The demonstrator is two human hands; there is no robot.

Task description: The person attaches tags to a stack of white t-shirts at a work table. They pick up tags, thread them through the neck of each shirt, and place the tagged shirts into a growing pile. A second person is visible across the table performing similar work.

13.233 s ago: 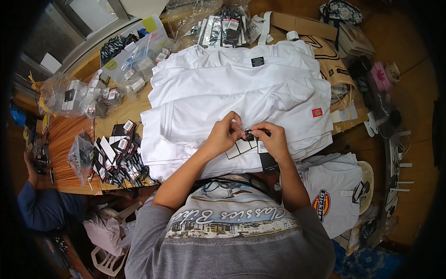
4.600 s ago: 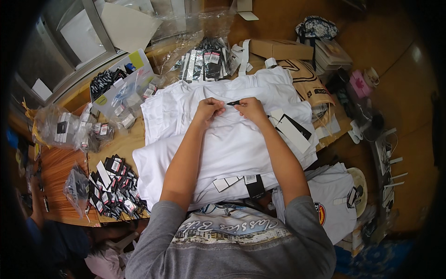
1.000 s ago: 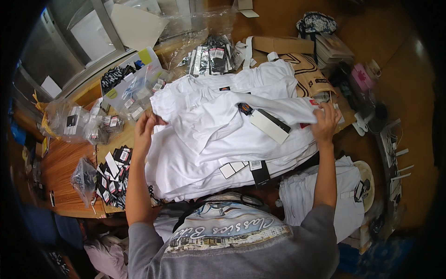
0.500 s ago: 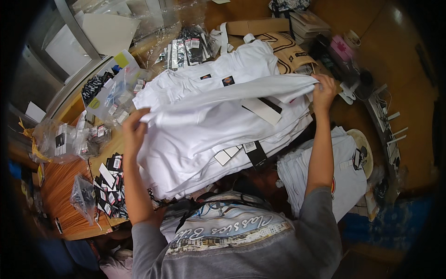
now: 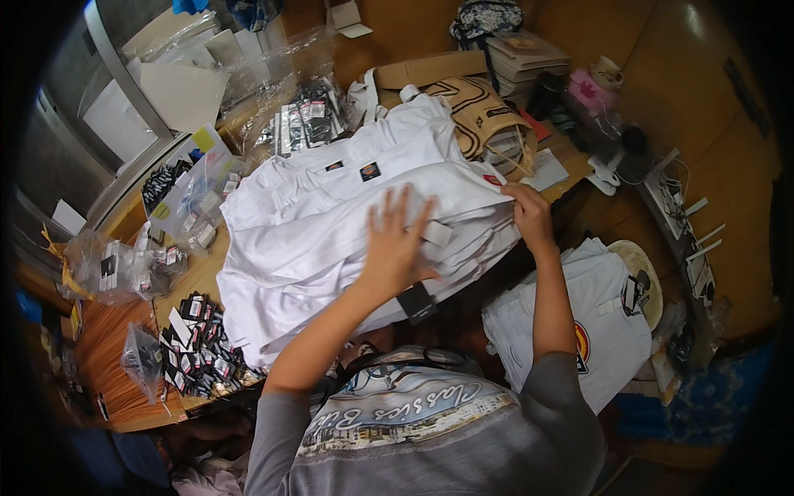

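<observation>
A white T-shirt (image 5: pixel 306 227) lies on top of a stack of white shirts, a small dark neck label showing at its collar. My left hand (image 5: pixel 393 244) is over the middle of it, palm down with fingers spread and slightly blurred. At the shirt's right edge my right hand (image 5: pixel 531 219) pinches the fabric, close to a small red label (image 5: pixel 494 179). Beside the left fingers a white tag (image 5: pixel 437 234) shows partly. A black hang tag (image 5: pixel 416 303) sticks out below that hand, over the front of the stack.
Many black hang tags (image 5: pixel 203 351) lie heaped at left, near clear plastic bags (image 5: pixel 136 264). More tags (image 5: pixel 310 120) sit behind the stack. A tan bag (image 5: pixel 484 116) stands at the back right. Folded light shirts (image 5: pixel 538 310) with a round print are piled at my right.
The raised shirt edge has come down onto the stack. My left hand has left the shirt's left side and moved right to its middle; the right hand has moved lower and nearer.
</observation>
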